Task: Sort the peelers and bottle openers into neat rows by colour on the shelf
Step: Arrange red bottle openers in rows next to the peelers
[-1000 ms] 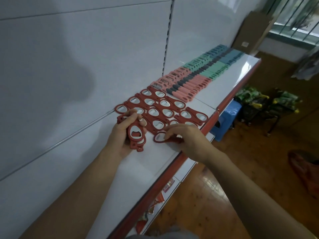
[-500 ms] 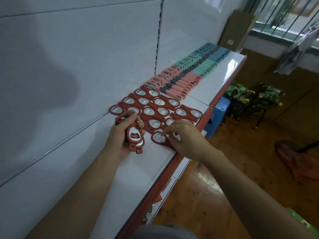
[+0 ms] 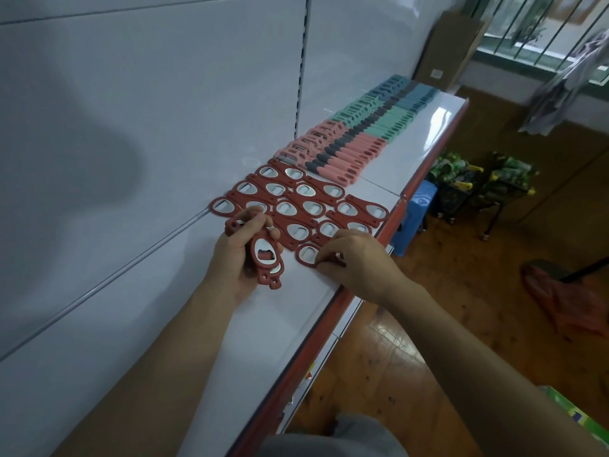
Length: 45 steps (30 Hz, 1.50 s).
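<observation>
In the middle of the frame, on the white shelf (image 3: 230,341), the two hands work apart from each other. The left hand (image 3: 235,258) is curled round a small stack of red bottle openers (image 3: 266,255), held just above the shelf. The right hand (image 3: 361,263), nearer the shelf's red front edge, pinches the handle end of a single red opener (image 3: 307,253) lying flat on the shelf. Just beyond both hands, rows of red bottle openers (image 3: 296,206) lie side by side. Further toward the upper right come pink peelers (image 3: 346,153), then green peelers (image 3: 372,123), then blue peelers (image 3: 407,94). A blue stool (image 3: 417,209) stands on the floor at the right.
</observation>
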Each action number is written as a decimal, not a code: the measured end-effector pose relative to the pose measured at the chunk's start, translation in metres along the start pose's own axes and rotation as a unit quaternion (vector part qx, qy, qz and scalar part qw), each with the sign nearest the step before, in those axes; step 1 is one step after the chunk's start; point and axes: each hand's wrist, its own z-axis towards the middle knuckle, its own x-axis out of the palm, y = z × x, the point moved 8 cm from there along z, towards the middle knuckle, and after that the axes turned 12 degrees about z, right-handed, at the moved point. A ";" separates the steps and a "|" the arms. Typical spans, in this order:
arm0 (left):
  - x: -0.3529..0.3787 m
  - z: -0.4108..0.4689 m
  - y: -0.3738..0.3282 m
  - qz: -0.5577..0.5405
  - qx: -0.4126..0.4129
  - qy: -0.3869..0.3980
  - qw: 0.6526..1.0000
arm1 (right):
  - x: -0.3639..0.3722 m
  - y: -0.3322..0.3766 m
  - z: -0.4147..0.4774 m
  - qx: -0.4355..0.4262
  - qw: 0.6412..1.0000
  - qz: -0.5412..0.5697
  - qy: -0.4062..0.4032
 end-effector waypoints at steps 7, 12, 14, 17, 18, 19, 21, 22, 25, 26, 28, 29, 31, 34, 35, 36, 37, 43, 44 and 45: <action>0.009 -0.011 -0.010 0.009 0.070 -0.039 0.997 | 0.010 0.036 0.012 0.056 0.952 0.274 -0.121; 0.007 -0.021 -0.008 -0.010 0.022 -0.062 0.998 | 0.004 0.051 0.035 0.062 0.921 0.334 -0.191; 0.001 -0.027 -0.006 -0.022 0.005 -0.068 0.997 | 0.005 0.058 0.044 0.054 0.919 0.350 -0.173; -0.017 -0.037 -0.017 -0.036 0.018 -0.075 0.996 | 0.011 0.070 0.053 0.043 0.912 0.378 -0.156; -0.026 -0.040 -0.021 -0.049 0.021 -0.085 0.995 | 0.011 0.069 0.055 0.054 0.896 0.407 -0.167; -0.036 -0.044 -0.025 -0.071 0.021 -0.101 0.992 | 0.010 0.067 0.058 0.071 0.878 0.437 -0.184; -0.057 -0.051 -0.036 -0.105 0.042 -0.124 0.986 | 0.010 0.063 0.064 0.110 0.864 0.448 -0.203; -0.068 -0.054 -0.043 -0.111 0.062 -0.130 0.983 | 0.013 0.062 0.070 0.120 0.881 0.414 -0.196; -0.087 -0.058 -0.059 -0.109 0.099 -0.144 0.979 | 0.037 0.069 0.088 0.109 0.945 0.282 -0.123; -0.089 -0.058 -0.060 -0.102 0.098 -0.145 0.979 | 0.046 0.072 0.091 0.101 0.956 0.254 -0.110; -0.091 -0.055 -0.055 -0.084 0.081 -0.152 0.981 | 0.059 0.075 0.095 0.090 0.966 0.216 -0.109; -0.092 -0.054 -0.051 -0.074 0.070 -0.162 0.982 | 0.064 0.076 0.096 0.093 0.968 0.204 -0.111; -0.095 -0.053 -0.048 -0.045 0.070 -0.177 0.981 | 0.071 0.078 0.094 0.096 0.970 0.187 -0.121; -0.102 -0.053 -0.051 -0.035 0.079 -0.194 0.977 | 0.076 0.090 0.087 0.049 0.976 0.157 -0.145; -0.104 -0.053 -0.051 -0.045 0.075 -0.203 0.975 | 0.080 0.094 0.086 0.032 0.979 0.145 -0.136; -0.106 -0.054 -0.051 -0.054 0.068 -0.213 0.973 | 0.084 0.097 0.087 0.022 0.984 0.129 -0.119; -0.109 -0.054 -0.050 -0.057 0.060 -0.225 0.971 | 0.088 0.098 0.089 0.021 0.989 0.111 -0.099; -0.117 -0.054 -0.044 -0.068 0.039 -0.258 0.963 | 0.089 0.097 0.100 0.009 0.992 0.069 -0.107; -0.116 -0.054 -0.044 -0.074 0.037 -0.256 0.963 | 0.089 0.096 0.101 0.010 0.991 0.066 -0.112; -0.115 -0.054 -0.044 -0.081 0.035 -0.253 0.963 | 0.089 0.095 0.103 0.012 0.991 0.062 -0.114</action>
